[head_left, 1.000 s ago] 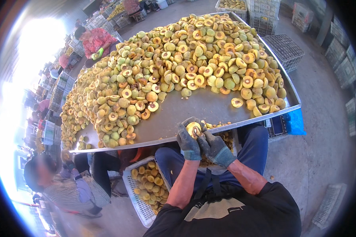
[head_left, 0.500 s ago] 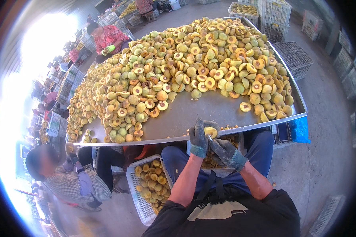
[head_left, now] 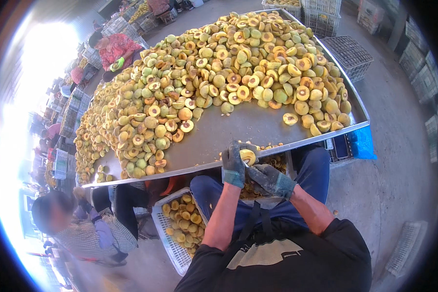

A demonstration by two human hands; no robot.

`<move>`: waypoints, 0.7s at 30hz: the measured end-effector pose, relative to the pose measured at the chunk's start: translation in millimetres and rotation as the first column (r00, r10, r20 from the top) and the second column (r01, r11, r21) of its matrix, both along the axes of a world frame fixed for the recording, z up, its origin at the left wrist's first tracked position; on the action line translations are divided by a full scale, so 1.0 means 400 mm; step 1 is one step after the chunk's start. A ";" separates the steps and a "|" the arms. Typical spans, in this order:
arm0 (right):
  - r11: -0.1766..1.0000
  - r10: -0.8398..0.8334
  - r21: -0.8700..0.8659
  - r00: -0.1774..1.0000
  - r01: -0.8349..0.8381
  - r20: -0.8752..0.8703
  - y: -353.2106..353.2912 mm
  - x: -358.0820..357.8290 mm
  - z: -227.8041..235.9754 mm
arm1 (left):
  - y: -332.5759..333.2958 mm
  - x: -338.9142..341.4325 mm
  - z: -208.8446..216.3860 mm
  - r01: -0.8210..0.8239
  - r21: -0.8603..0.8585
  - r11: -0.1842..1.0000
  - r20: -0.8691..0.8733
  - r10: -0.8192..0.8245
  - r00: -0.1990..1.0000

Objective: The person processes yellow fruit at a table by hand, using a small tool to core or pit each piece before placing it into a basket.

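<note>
In dark grey work gloves, my left hand (head_left: 232, 164) grips a yellow halved stone fruit, probably a peach half (head_left: 248, 156), with its cut face turned up. My right hand (head_left: 270, 180) is closed around a small tool with a thin metal tip (head_left: 246, 165), which meets the fruit's lower edge; its handle is hidden in the glove. Both hands are above my lap, at the near edge of a metal table (head_left: 224, 131). A large heap of fruit halves (head_left: 204, 68) covers much of that table, some showing reddish-brown centres.
A white crate (head_left: 172, 251) of fruit halves stands left of my legs. Beneath my hands, another container holds brownish pieces (head_left: 277, 161). One co-worker (head_left: 102, 231) sits at near left, another (head_left: 119, 51) at far left. Stacked crates (head_left: 321, 19) and a blue bag (head_left: 362, 143) lie to the right.
The whole view has shifted slightly, so table and hands appear further left. The fruit half has tilted a little in my left hand, and the tool remains against it.
</note>
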State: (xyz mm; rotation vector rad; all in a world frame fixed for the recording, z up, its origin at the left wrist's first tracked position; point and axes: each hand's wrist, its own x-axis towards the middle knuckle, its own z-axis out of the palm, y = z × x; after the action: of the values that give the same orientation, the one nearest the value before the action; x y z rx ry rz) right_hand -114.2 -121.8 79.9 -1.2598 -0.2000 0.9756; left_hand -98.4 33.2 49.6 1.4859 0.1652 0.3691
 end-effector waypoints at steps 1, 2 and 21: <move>0.999 0.020 0.044 0.999 -0.018 -0.030 -0.007 -0.002 -0.002 | -0.013 -0.004 -0.010 -0.107 -0.109 0.988 -0.041 0.103 0.994; 0.995 0.041 0.089 0.997 -0.036 -0.059 -0.012 -0.004 -0.005 | -0.022 -0.009 -0.018 -0.149 -0.234 0.961 -0.044 0.143 0.989; 0.944 0.182 0.182 0.895 -0.275 0.408 -0.023 0.044 -0.151 | 0.045 -0.040 -0.008 -0.043 -0.363 0.931 -0.029 0.035 0.999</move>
State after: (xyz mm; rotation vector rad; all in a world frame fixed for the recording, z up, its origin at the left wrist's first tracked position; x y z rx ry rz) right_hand -96.5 -130.8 19.5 -1.2145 -0.7705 0.8627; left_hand -114.5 51.3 46.5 1.1207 0.2671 0.3338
